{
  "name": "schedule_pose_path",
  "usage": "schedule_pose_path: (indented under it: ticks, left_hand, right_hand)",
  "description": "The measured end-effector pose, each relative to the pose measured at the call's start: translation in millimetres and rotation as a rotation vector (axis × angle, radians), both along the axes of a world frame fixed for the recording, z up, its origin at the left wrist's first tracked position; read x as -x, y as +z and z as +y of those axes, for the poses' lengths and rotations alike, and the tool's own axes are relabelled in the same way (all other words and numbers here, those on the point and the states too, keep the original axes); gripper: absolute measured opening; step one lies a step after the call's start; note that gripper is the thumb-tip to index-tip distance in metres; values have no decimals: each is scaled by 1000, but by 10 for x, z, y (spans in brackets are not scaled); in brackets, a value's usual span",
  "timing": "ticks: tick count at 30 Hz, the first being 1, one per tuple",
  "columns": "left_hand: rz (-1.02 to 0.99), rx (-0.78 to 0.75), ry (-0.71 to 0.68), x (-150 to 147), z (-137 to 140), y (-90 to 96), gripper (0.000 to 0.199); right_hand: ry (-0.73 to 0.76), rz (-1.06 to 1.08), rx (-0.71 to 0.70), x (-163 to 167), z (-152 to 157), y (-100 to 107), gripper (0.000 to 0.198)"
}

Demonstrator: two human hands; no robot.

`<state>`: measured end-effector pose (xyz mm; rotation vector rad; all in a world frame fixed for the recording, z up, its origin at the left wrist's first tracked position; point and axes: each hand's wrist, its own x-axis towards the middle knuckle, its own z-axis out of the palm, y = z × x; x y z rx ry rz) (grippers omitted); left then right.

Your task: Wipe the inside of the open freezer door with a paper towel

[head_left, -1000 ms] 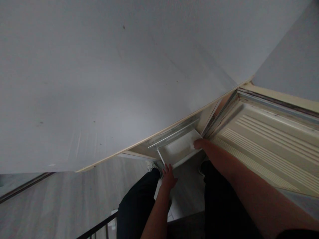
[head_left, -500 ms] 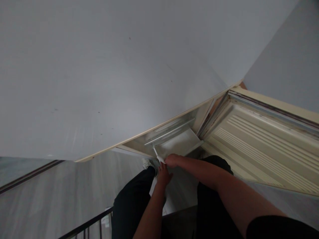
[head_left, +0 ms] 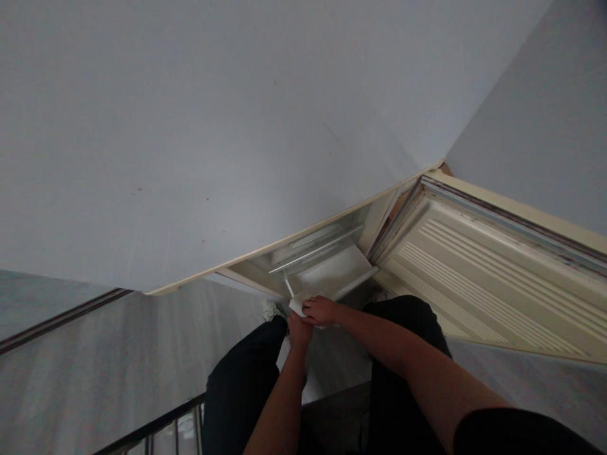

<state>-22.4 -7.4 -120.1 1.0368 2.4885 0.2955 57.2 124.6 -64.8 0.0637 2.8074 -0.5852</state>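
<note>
A white plastic drawer (head_left: 334,273) is pulled out at the foot of an open fridge, far below me. My right hand (head_left: 321,310) reaches down across my legs and presses a small white cloth (head_left: 296,306) on the drawer's front left corner. My left hand (head_left: 299,330) sits just under it at the same corner and grips the drawer's front edge, its fingers partly hidden by the right hand. Clear shelf rails (head_left: 313,248) show above the drawer.
The fridge's broad grey top (head_left: 190,158) fills most of the view. Its open door (head_left: 497,278), with a ribbed cream lining, stands to the right. Below are grey wood flooring (head_left: 118,354), a black metal rail (head_left: 156,430) and my legs in black trousers (head_left: 241,385).
My right hand has swept with the cloth from the drawer's right front corner along the front edge to its left corner. My left hand stayed at that corner.
</note>
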Motion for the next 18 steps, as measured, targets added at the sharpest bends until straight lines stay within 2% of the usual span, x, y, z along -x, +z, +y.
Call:
schedule_pose_path:
  ticks: [4,8,12,14,16,18]
  left_hand:
    - [-49,-18,13,-22,0,-12,55]
    - [-79,-17,-24,-71,8,-34,69]
    - [-94,35,-43,-107,-21,-82,82]
    - [-95,59,-60,-113,-32,-105,88]
    - [-88,78,-76,-112,-26,-119,90]
    - [-73,94,-92,-106,1,-121,85]
  right_hand:
    - [-64,-80,10,-19,107,21,34]
    - [-236,-134,14,-258,474,57,37]
    - [-558,-193,-10,-693,1048,149,21]
    - [-755,-222,-35,-961,1285,190,20]
    - [-924,-230,-46,-1213,1392,203,28]
    - [-1057,-219,-29,-1397,1338,179,38]
